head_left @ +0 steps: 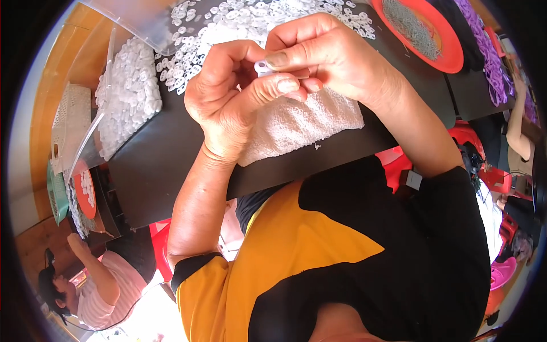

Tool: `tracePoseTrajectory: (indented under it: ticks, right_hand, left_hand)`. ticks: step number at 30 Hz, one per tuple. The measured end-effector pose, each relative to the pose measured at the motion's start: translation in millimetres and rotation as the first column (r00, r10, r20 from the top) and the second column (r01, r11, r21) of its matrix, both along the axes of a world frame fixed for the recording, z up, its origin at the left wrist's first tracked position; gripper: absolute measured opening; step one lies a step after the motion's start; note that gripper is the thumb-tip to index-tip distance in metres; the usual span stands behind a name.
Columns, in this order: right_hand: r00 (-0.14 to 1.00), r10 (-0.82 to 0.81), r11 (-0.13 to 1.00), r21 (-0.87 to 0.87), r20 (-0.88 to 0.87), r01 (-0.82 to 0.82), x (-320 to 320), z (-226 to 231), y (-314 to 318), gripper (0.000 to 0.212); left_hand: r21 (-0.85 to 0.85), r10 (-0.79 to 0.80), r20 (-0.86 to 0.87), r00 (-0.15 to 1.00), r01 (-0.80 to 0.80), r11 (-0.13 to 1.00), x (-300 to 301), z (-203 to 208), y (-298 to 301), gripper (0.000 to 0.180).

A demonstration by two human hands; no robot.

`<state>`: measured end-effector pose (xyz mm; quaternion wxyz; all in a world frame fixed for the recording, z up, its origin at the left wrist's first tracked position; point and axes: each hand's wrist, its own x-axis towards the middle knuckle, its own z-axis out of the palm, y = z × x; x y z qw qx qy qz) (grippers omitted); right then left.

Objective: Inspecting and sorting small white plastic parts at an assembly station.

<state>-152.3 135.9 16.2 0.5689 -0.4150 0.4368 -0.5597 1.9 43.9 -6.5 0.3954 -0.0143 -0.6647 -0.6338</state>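
Above a folded white towel [310,125], my two hands meet around a small white plastic piece with an oval hole [262,67]. Thumb and fingers of my left hand [225,100] are closed on it from below. My right hand [342,60] pinches at the same piece, its thumb pressing against the upper edge. Fingers cover most of the piece, and whether a pin is also between them I cannot tell. Just beyond my hands, many loose white plastic pieces [239,21] like it are spread over the dark table [165,182].
A red plate [453,60] of thin metal pins lies at the far right, near purple linked strips [493,74]. On the left stands a clear bin heaped with white pieces [128,91]. Other people [102,290] sit at both sides; a red stool [161,245] is below the table.
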Motion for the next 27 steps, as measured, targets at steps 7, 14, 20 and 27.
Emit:
tracePoseTrajectory:
  ticks: [7, 14, 20, 27]
  right_hand:
    - [0.990, -0.103, 0.995, -0.006, -0.098, 0.103, 5, 3, 2, 0.022]
    - [0.955, -0.131, 0.990, -0.085, -0.267, 0.113, -5, 0, -1, 0.021]
    - [0.974, -0.062, 0.997, 0.020, -0.217, 0.068, -2, 1, -1, 0.020]
    - [0.999, -0.010, 1.000, 0.002, 0.043, 0.010, -1, -10, -4, 0.019]
  left_hand:
    - [0.016, 0.019, 0.048, 0.999, -0.020, 1.000, 1, -5, -1, 0.027]
    - [-0.054, 0.142, 0.156, 0.977, -0.135, 0.989, 1, -1, 0, 0.027]
    - [-0.059, 0.151, 0.165, 0.975, -0.143, 0.988, 2, -8, -4, 0.023]
    - [0.075, 0.067, 0.147, 0.987, -0.079, 0.994, 5, -3, -4, 0.025]
